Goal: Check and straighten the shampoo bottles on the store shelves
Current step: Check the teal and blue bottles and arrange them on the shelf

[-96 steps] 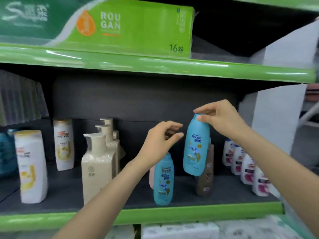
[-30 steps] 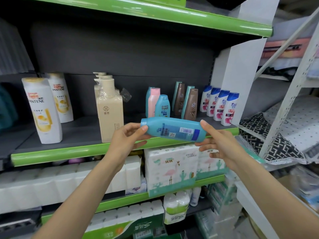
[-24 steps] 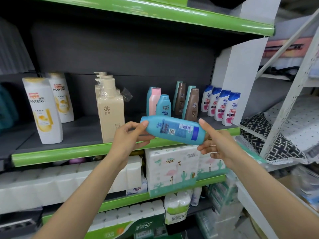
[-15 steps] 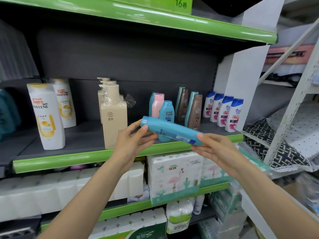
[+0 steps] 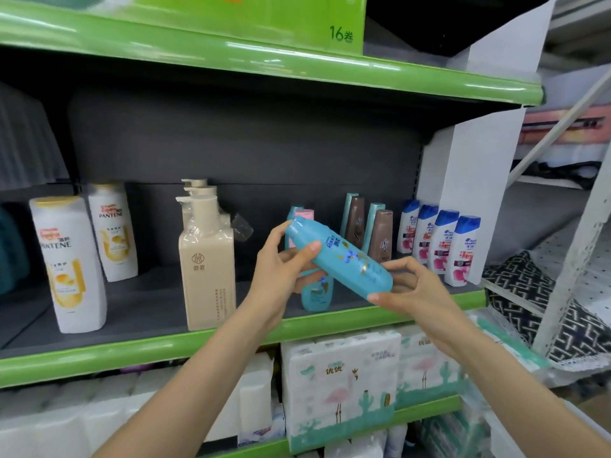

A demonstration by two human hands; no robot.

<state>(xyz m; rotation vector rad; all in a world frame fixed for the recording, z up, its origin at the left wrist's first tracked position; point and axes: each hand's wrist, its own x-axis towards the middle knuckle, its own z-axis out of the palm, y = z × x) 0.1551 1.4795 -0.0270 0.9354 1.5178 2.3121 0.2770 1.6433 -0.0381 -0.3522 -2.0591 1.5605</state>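
Both hands clamp the tilted blue bottle [image 5: 340,259]: left hand [image 5: 284,262] near the cap, right hand [image 5: 410,289] at the base. Returning it may topple the bottle behind [image 5: 315,292], probably very close.

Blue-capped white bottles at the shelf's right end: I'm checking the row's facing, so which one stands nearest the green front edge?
The rightmost blue-capped white bottle, beside the white divider panel; the other three step back toward the dark rear wall.
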